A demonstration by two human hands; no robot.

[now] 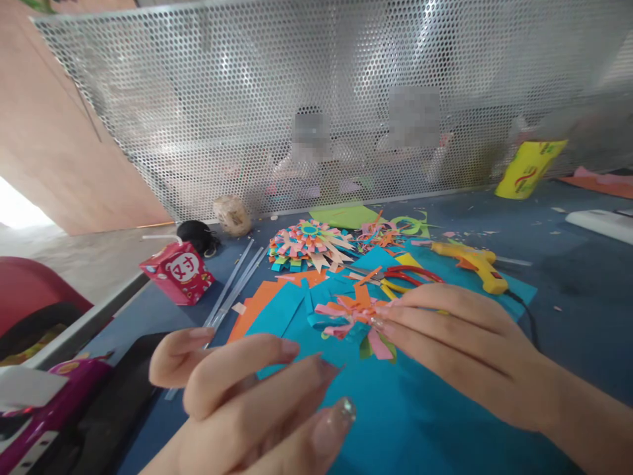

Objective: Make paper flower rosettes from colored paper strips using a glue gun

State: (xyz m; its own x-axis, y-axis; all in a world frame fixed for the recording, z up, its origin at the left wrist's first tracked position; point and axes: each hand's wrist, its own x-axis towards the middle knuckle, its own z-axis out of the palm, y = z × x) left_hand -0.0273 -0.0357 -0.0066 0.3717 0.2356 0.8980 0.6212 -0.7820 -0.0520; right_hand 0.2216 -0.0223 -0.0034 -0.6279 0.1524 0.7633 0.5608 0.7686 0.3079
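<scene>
My right hand (459, 343) reaches in from the right, its fingertips pressed on a small paper flower (353, 320) of pink, orange and blue strips. The flower lies on blue paper sheets (395, 409). My left hand (247, 402) hovers low in front, fingers loosely spread and holding nothing, just left of the flower. A larger finished multicoloured paper flower (309, 243) lies farther back on the blue table.
Red-and-yellow scissors (405, 277) and a yellow glue gun (472, 262) lie behind the flower. Clear glue sticks (235, 284), a red drink carton (179, 272), orange paper (257, 305) and paper scraps (380, 232) sit nearby. A perforated metal screen (316, 99) closes the back; people sit behind it.
</scene>
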